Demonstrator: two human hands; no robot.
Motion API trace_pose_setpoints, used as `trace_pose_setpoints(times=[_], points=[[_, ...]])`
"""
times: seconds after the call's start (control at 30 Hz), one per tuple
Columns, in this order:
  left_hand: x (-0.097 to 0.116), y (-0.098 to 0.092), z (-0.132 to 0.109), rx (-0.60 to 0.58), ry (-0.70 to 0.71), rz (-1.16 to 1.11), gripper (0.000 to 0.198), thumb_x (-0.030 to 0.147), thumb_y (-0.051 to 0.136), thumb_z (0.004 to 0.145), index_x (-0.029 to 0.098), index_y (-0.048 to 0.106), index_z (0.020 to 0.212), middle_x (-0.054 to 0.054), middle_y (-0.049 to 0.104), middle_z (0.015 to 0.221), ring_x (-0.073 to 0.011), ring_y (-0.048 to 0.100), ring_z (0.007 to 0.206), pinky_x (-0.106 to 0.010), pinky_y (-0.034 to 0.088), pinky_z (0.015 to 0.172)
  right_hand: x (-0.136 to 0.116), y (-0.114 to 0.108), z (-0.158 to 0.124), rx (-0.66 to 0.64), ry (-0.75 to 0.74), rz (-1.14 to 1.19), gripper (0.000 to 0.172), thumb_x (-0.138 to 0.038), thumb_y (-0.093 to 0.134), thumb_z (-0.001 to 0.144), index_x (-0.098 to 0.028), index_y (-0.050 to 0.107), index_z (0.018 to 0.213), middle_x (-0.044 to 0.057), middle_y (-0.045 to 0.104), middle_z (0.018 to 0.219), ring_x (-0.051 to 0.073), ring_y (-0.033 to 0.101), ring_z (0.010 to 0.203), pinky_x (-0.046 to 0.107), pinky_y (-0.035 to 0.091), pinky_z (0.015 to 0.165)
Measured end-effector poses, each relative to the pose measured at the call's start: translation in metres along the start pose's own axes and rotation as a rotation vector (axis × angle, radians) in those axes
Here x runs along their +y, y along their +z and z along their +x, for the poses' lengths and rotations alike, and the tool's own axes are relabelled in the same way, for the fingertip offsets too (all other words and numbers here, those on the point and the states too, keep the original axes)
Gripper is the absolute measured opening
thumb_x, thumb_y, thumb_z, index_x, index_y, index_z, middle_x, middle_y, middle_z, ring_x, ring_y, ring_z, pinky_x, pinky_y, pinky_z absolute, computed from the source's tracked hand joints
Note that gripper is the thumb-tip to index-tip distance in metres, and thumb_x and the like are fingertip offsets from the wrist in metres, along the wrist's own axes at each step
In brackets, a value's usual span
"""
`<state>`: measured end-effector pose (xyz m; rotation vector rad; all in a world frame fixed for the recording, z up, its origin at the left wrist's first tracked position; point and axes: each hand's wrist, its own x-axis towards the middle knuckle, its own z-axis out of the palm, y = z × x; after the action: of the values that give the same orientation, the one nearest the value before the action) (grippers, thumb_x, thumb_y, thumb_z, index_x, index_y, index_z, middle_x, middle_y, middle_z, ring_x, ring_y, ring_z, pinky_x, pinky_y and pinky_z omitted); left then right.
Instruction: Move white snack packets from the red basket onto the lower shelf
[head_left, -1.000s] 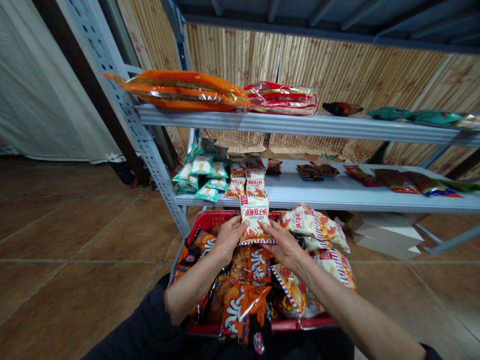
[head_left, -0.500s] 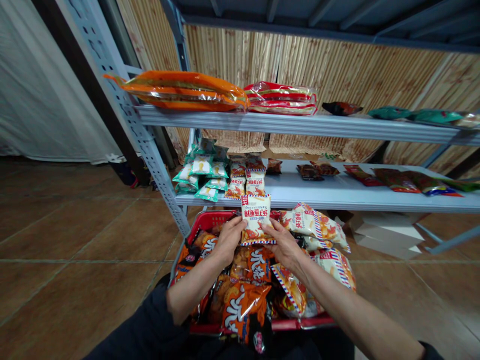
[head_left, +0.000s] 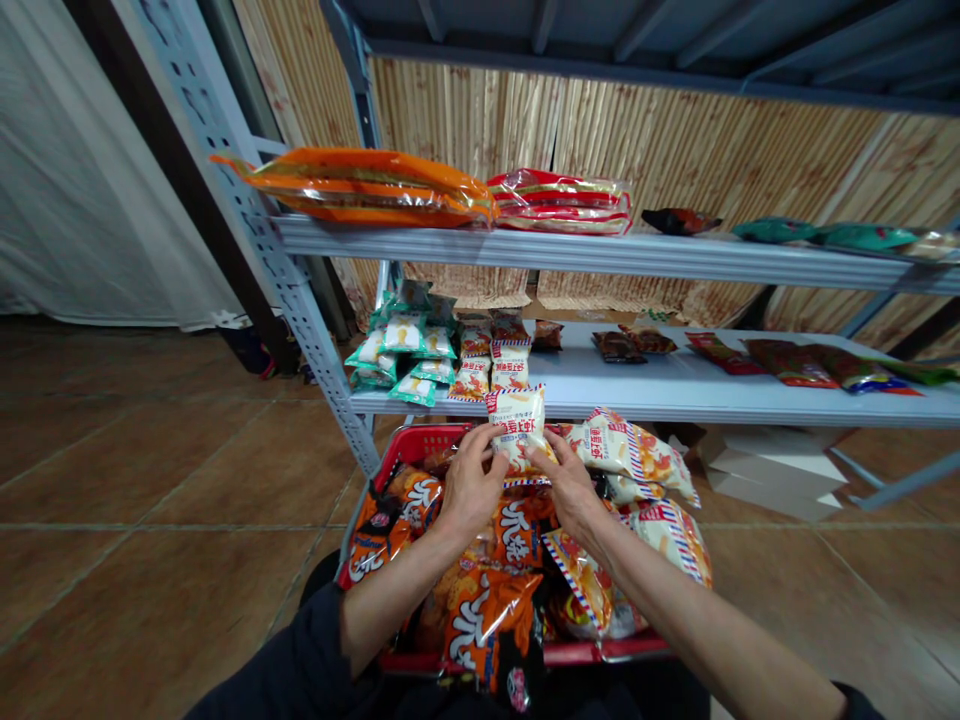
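White snack pouch w/ red-blue striped edges, held upright over the basket, long axis near vertical, top seal pointing up & away toward the lower shelf w/ slight tilt. Top end sticks up clear of both hands; lower half sits between them. L hand is on the pouch's left side, R hand on its right/lower right. L fingers press the left edge, R fingers the lower right face, so both hands are closed partway, pinching it from the sides. Pouch is held off the pile, its bottom edge just above the bags. Red basket, near rim toward the person, is packed w/ orange snack bags & more white striped bags spilling past its right side. Dark sleeve on L forearm. Lower shelf of the metal rack sits just beyond the pouch, w/ green-trim packets near its left upright, white-red packets right behind the pouch, dark & red bags toward the right end. Upper shelf has a big orange bag at left end.
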<state>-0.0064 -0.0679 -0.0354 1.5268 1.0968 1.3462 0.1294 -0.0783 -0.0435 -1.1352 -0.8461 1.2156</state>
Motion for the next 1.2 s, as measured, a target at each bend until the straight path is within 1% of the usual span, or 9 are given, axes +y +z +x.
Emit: trace_pose_setpoints(times=[0.13, 0.33, 0.43, 0.53, 0.63, 0.73, 0.83, 0.97, 1.2], points=[[0.002, 0.004, -0.001, -0.046, -0.128, -0.174, 0.044, 0.029, 0.061, 0.072, 0.022, 0.054, 0.114, -0.008, 0.049, 0.126, -0.0236, 0.046, 0.115, -0.038, 0.039, 0.095, 0.001, 0.0, 0.001, -0.021, -0.235, -0.232, 0.049, -0.032, 0.06, 0.07, -0.021, 0.047, 0.116, 0.005, 0.059, 0.113, 0.021, 0.055, 0.1, 0.038, 0.043, 0.088], [0.022, 0.007, -0.002, -0.13, -0.2, -0.513, 0.052, 0.032, 0.063, 0.072, 0.024, 0.048, 0.121, -0.007, 0.054, 0.123, -0.021, 0.047, 0.114, -0.035, 0.033, 0.098, -0.008, 0.004, -0.013, -0.077, -0.726, -0.891, 0.058, -0.027, 0.055, 0.074, -0.021, 0.038, 0.129, 0.009, 0.038, 0.135, 0.025, 0.034, 0.124, 0.046, 0.028, 0.102], [0.021, 0.005, -0.001, -0.105, -0.306, -0.639, 0.048, 0.032, 0.065, 0.07, 0.024, 0.052, 0.115, -0.007, 0.059, 0.115, -0.0194, 0.055, 0.105, -0.033, 0.038, 0.092, -0.009, 0.008, -0.023, -0.158, -0.814, -1.036, 0.063, -0.026, 0.054, 0.074, -0.02, 0.033, 0.133, 0.01, 0.032, 0.139, 0.026, 0.028, 0.127, 0.047, 0.028, 0.103], [0.012, -0.001, 0.0, -0.049, -0.387, -0.677, 0.043, 0.032, 0.067, 0.069, 0.022, 0.056, 0.109, -0.006, 0.063, 0.107, -0.0179, 0.059, 0.095, -0.03, 0.043, 0.085, -0.011, 0.008, -0.028, -0.258, -0.837, -1.053, 0.059, -0.026, 0.054, 0.075, -0.018, 0.037, 0.131, 0.01, 0.035, 0.138, 0.025, 0.029, 0.126, 0.046, 0.03, 0.102], [0.004, -0.009, 0.001, -0.059, -0.402, -0.709, 0.038, 0.029, 0.065, 0.07, 0.02, 0.058, 0.106, -0.006, 0.064, 0.106, -0.0167, 0.06, 0.093, -0.029, 0.043, 0.085, -0.015, 0.005, -0.025, -0.274, -0.818, -0.934, 0.045, -0.026, 0.05, 0.079, -0.021, 0.046, 0.124, 0.008, 0.044, 0.131, 0.023, 0.038, 0.121, 0.045, 0.031, 0.101], [0.001, -0.016, 0.001, -0.117, -0.445, -0.726, 0.036, 0.03, 0.062, 0.073, 0.017, 0.058, 0.107, -0.007, 0.065, 0.103, -0.0184, 0.061, 0.09, -0.032, 0.045, 0.083, -0.021, 0.002, -0.014, -0.148, -0.723, -0.732, 0.037, -0.029, 0.051, 0.079, -0.024, 0.052, 0.116, 0.007, 0.05, 0.126, 0.023, 0.041, 0.119, 0.045, 0.028, 0.102], [0.0, -0.019, 0.001, -0.178, -0.495, -0.732, 0.039, 0.033, 0.059, 0.075, 0.016, 0.057, 0.11, -0.008, 0.066, 0.101, -0.0209, 0.062, 0.088, -0.035, 0.047, 0.081, -0.022, 0.0, -0.001, -0.119, -0.474, -0.483, 0.041, -0.035, 0.058, 0.074, -0.025, 0.053, 0.114, 0.007, 0.056, 0.118, 0.023, 0.048, 0.112, 0.043, 0.035, 0.096], [0.0, -0.019, -0.002, -0.216, -0.515, -0.732, 0.041, 0.034, 0.059, 0.074, 0.017, 0.057, 0.112, -0.008, 0.066, 0.101, -0.0219, 0.062, 0.089, -0.037, 0.046, 0.083, -0.016, 0.001, 0.007, -0.266, -0.109, -0.159, 0.037, -0.042, 0.06, 0.071, -0.022, 0.058, 0.104, 0.004, 0.065, 0.099, 0.019, 0.06, 0.088, 0.034, 0.047, 0.077], [0.002, -0.02, 0.001, -0.171, -0.451, -0.63, 0.044, 0.038, 0.062, 0.072, 0.02, 0.056, 0.111, -0.007, 0.064, 0.106, -0.0199, 0.06, 0.095, -0.033, 0.044, 0.083, -0.008, -0.001, 0.005, -0.23, -0.028, -0.023, 0.032, -0.037, 0.063, 0.069, -0.02, 0.062, 0.096, 0.003, 0.068, 0.089, 0.016, 0.061, 0.072, 0.03, 0.047, 0.07]])
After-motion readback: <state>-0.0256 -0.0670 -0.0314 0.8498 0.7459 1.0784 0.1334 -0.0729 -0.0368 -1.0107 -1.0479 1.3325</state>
